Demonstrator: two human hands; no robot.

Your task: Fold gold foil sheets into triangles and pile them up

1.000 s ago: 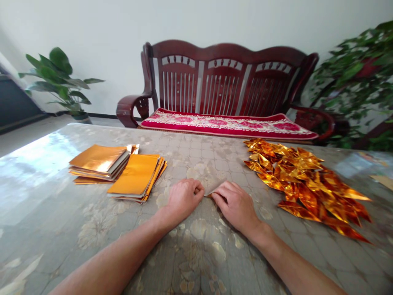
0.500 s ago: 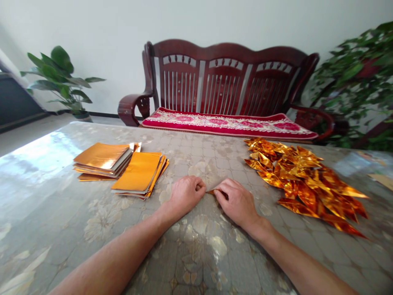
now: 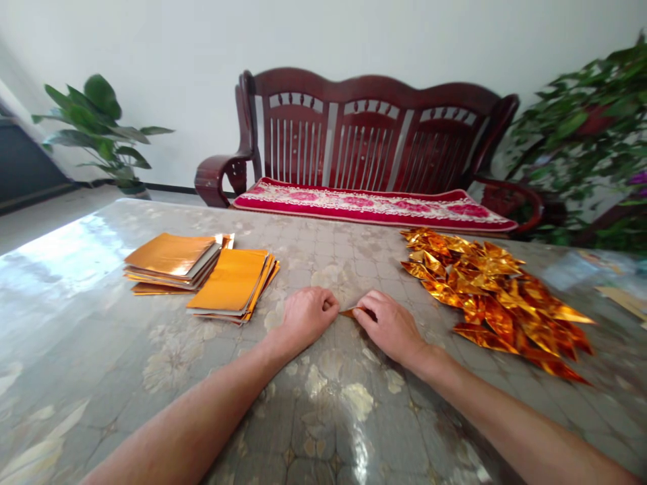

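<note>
Between my two hands, just above the table, a small piece of gold foil paper (image 3: 348, 313) shows as a narrow pointed strip. My right hand (image 3: 387, 320) pinches it with thumb and forefinger and covers most of it. My left hand (image 3: 311, 313) is closed, its fingertips at the left tip of the paper; what lies inside its fingers is hidden. Left of my hands are two stacks of gold paper sheets, a front stack (image 3: 230, 283) and a back stack (image 3: 169, 256). To the right lies a heap of shiny folded gold foil pieces (image 3: 495, 289).
The table (image 3: 176, 411) has a patterned, glossy cover. A clear plastic bag (image 3: 581, 269) lies at its right edge. Beyond the far edge stands a dark wooden bench (image 3: 374, 145) with a red cushion (image 3: 374, 205). Potted plants stand at the left (image 3: 101, 128) and right (image 3: 581, 135).
The view has shifted slightly. Both hands keep nearly the same place and grip, and the right thumb has moved a little along the foil paper.
</note>
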